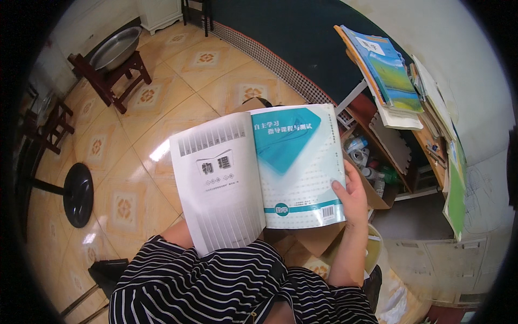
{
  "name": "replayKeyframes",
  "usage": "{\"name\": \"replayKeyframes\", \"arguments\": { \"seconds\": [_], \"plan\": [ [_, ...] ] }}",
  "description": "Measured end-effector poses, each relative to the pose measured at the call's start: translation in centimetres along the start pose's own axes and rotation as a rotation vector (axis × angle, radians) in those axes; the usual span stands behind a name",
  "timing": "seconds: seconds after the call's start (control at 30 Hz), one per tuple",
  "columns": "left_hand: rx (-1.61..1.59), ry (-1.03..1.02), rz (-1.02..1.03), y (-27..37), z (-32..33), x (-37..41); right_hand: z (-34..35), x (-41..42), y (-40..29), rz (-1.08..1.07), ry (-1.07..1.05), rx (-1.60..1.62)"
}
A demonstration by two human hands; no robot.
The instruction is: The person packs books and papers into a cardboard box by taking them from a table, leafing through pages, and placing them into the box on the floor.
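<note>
A grey-and-white printed title page (pixel 216 182) is spread open before me, over my lap. Against its right side lies a teal-and-white paperback book cover (pixel 299 170) with a barcode near its lower corner. Whether these belong to one book or two, I cannot tell. My right hand (pixel 353 194) grips the cover's right edge, thumb on the front and fingers behind. Only a bit of my left forearm shows below the title page; the left hand itself is hidden behind the pages.
Stacked textbooks (pixel 382 71) lie on a wooden shelf unit (pixel 431 156) at the right. Plastic bottles (pixel 370 172) fill a box below. A waste bin (pixel 374 247) stands by my right arm. At left are a metal basin (pixel 117 48) on a wooden chair (pixel 121 81) and a round black base (pixel 79 195).
</note>
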State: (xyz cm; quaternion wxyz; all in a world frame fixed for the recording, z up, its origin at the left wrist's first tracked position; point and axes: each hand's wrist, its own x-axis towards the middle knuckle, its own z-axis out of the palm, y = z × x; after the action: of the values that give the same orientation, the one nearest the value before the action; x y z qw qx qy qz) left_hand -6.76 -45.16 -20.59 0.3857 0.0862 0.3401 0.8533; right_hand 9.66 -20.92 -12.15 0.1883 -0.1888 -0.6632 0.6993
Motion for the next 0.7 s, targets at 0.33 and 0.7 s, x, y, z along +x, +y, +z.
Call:
{"name": "replayKeyframes", "arguments": {
  "seconds": [0.33, 0.7],
  "plan": [
    [-0.005, 0.012, 0.017, -0.1, -0.5, -0.3, 0.9, -0.8, -0.4, -0.051, -0.028, 0.011],
    [-0.016, 0.000, 0.017, -0.3, -0.4, 0.7, 4.3, -3.7, -1.1, -0.031, -0.177, 0.050]
  ]
}}
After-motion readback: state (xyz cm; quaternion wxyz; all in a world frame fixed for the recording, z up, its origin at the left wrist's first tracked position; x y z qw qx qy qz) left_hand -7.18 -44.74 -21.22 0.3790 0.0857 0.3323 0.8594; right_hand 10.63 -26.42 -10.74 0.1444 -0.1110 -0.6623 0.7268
